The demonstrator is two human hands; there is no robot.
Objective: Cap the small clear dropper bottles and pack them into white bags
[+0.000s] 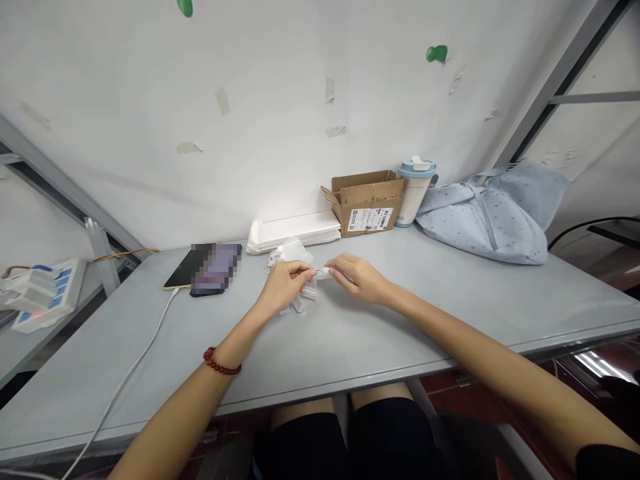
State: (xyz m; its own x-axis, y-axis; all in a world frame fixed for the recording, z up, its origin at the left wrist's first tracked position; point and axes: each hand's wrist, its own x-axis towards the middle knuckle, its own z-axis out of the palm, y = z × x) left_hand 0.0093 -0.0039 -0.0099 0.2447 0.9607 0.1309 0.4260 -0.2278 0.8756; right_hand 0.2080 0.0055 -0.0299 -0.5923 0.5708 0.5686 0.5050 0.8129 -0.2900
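Observation:
Above the grey table, my left hand (285,285) and my right hand (359,275) meet near the middle, both with fingertips pinched. Between them is a small clear plastic piece (324,273), held at either end; its exact kind is too small to make out. Under and beside my left hand lie crumpled clear plastic packets (299,304). Just behind it rests a white and clear plastic bundle (296,251) with thin white strands at its left side. My left fingers partly cover these packets.
A stack of white flat packets (295,230) lies against the wall, beside an open cardboard box (369,203) and a lidded cup (414,193). A pale blue fabric bag (493,217) is on the right. Two phones (216,270) and a white cable (145,350) lie left.

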